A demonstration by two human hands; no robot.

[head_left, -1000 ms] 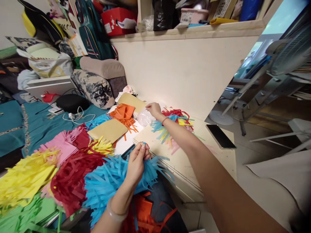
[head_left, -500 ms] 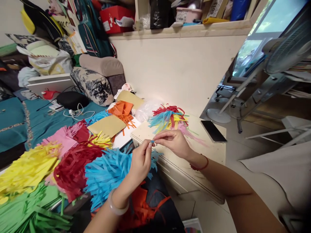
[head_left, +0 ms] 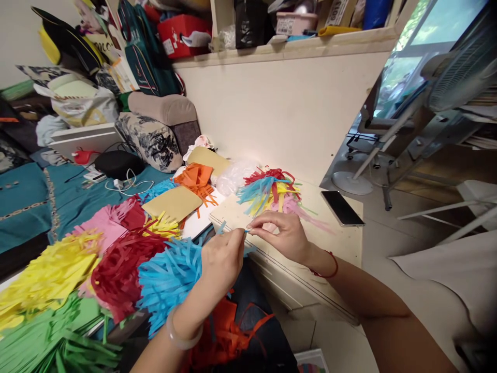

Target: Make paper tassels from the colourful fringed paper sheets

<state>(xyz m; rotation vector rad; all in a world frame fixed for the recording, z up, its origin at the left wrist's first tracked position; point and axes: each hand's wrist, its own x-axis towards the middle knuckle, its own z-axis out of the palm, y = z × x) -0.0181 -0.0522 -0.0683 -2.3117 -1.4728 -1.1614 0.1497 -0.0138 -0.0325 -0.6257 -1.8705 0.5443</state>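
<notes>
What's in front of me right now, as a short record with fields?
Left hand: pinching a strip of the blue fringed paper
Right hand: pinching the same strip, fingertips meeting the left's
Beside the blue: red fringed paper, yellow fringed paper
On the wooden board: mixed strip bundle, phone

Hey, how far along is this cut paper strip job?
Looks done: a small heap of loose mixed-colour strips lies on the pale wooden board. In hand: the left hand and right hand both pinch a thin blue paper strip beside the blue fringed paper bundle. Probably left: that bundle, plus the yellow pile, red pile, green pile and pink pile of fringed paper, each far bigger than the heap.
</notes>
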